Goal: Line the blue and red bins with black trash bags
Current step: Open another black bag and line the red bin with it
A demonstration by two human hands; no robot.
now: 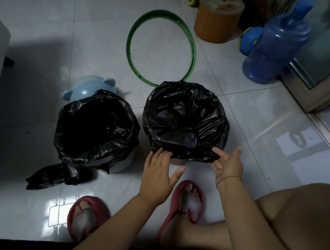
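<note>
Two bins stand on the white tiled floor, each with a black trash bag over its rim. The blue bin (121,164) is on the left, its pale blue bear-eared lid (92,90) tilted up behind, and its bag (95,128) trails a knotted tail onto the floor. On the right, a bag (185,121) covers the red bin (177,161) almost fully, leaving only a sliver of red at the base. My left hand (159,175) is open, fingertips at that bag's near lower edge. My right hand (228,165) is open, palm up, fingertips touching the bag's near right edge.
A green hoop-like ring (160,48) lies just behind the red bin. Further back stand a brown round stool (218,20), a blue water jug (276,47), a ball and toys. A glass door frame (324,83) is at right. My feet in red slippers (184,204) are close.
</note>
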